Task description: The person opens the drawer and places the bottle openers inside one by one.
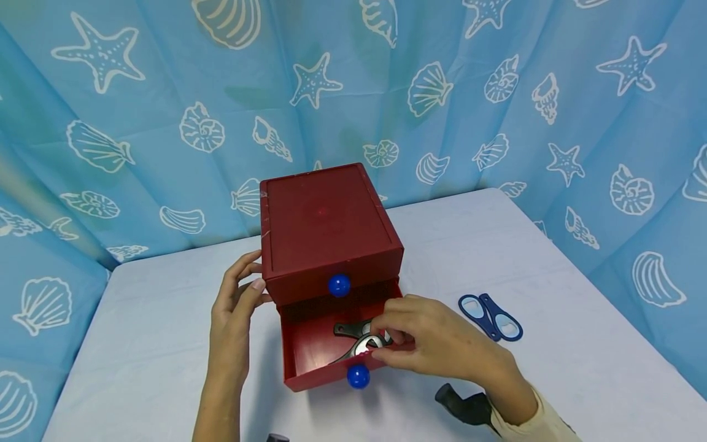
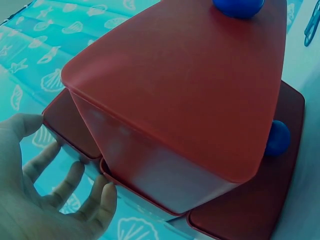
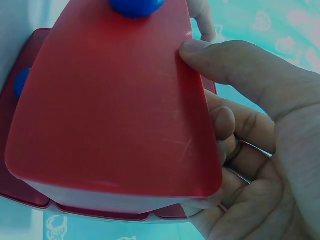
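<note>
A dark red drawer cabinet [image 1: 326,221] with blue knobs stands on the table, one drawer [image 1: 309,350] pulled out. Inside that drawer lie an adjustable wrench [image 1: 361,347] with a chrome head and a second tool with a black handle [image 1: 347,330], its other end under my fingers. My right hand [image 1: 436,337] reaches over the drawer, the thumb against the top edge of its front panel [image 3: 115,110] and the other fingers curled behind. Whether they hold a tool is hidden. My left hand [image 1: 234,313], fingers spread, touches the cabinet's left side.
Right of the cabinet lies a dark blue object with two oval loops [image 1: 490,319], perhaps folded scissors. A black curved handle [image 1: 469,408] lies partly under my right forearm. Another dark object [image 1: 277,438] shows at the bottom edge. A blue seashell curtain [image 1: 331,80] hangs behind the table.
</note>
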{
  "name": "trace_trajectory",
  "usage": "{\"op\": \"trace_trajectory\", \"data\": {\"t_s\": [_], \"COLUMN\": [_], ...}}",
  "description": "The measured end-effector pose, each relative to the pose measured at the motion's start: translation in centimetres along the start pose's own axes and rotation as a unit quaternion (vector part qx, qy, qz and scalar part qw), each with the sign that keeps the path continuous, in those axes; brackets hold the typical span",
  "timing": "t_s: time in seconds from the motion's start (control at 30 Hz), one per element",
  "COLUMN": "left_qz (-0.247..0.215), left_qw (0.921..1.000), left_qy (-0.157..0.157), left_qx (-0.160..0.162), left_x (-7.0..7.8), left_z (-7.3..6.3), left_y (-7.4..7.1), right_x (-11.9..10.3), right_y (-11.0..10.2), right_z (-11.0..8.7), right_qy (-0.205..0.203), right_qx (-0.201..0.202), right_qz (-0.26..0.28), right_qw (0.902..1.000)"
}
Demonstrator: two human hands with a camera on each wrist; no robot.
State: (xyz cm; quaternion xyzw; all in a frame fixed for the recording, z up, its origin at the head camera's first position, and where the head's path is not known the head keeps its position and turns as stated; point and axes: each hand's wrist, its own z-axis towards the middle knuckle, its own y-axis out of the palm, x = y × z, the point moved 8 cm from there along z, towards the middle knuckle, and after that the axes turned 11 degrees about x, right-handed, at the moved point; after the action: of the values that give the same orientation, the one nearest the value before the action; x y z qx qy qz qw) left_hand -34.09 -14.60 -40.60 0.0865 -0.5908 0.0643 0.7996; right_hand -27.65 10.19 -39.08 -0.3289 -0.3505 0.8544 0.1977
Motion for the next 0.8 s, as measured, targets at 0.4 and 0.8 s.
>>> {"op": "trace_trajectory", "data": {"t_s": [0.4, 0.8], "left_qz": [-0.001, -0.006], "left_qw": [1.0, 1.0], "left_qy": [0.002, 0.005], "left_qx": [0.0, -0.004], "left_x": [0.03, 0.0], "left_z": [-0.06, 0.0], "left_y": [-0.09, -0.01], "right_x": [-0.09, -0.44], "right_y": [-0.08, -0.21], "right_z": [0.09, 0.14], "right_qy": [-0.009, -0.032], "right_qx": [0.009, 0.03], "right_qz": [0.002, -0.03], "right_qw": [0.9999, 0.9986]}}
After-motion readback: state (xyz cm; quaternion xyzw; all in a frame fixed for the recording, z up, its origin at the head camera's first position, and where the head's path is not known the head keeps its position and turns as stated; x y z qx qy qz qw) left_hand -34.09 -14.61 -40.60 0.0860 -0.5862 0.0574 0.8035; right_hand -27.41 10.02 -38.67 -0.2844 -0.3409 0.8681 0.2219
